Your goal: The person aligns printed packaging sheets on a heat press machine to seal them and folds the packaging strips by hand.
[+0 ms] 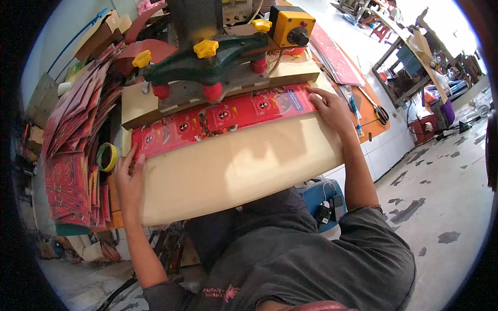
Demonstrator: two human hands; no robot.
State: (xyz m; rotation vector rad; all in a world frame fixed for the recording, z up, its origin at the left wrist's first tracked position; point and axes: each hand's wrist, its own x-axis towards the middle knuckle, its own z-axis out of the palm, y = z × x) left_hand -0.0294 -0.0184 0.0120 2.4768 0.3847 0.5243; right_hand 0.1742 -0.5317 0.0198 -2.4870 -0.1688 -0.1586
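A long strip of red printed packaging film (224, 115) lies across the pale work board (207, 181), its far edge against the bar of a dark green press (218, 70). At its left end is my left hand (128, 181), closed with thumb and fingers at the strip's corner. My right hand (333, 110) holds the right end, thumb on the near side and fingers over the edge. The press has yellow star knobs (206, 48) on top and red round pads below, close behind the strip. The undersides of both hands are hidden.
Stacks of red printed pouches (67, 176) and a yellow tape roll (107, 157) stand at the left. A yellow control box (290, 28) with a black dial sits beside the press. Scissors (382, 115) and more red sheets (337, 57) lie at the right.
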